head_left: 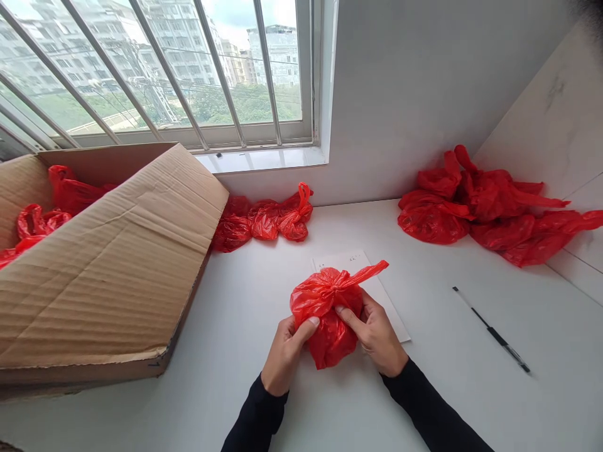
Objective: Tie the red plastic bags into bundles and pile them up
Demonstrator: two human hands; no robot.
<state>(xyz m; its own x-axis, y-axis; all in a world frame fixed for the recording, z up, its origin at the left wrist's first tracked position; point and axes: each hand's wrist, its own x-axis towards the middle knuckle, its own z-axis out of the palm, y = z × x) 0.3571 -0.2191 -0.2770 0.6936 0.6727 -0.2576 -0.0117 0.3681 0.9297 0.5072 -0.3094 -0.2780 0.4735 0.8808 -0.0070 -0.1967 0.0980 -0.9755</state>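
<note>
A knotted red plastic bag (332, 314) is held between both my hands in front of me. My left hand (288, 348) grips its left side, thumb on the front and fingers hidden behind. On the right side, my right hand (377, 333) is closed on the same bag, its thumb pressed against the front. A twisted end of the bag sticks out to the upper right. What is inside cannot be seen. Partly covered by the bag, a white sheet of paper (393, 314) with small writing lies on the white table (226, 339).
At left stands an open cardboard box (113, 263) with red bags (44, 220) inside. More red bags (266, 220) sit by the wall below the barred window (188, 75). Another pile of red bags (490, 201) fills the right corner. A pen (492, 333) lies at right.
</note>
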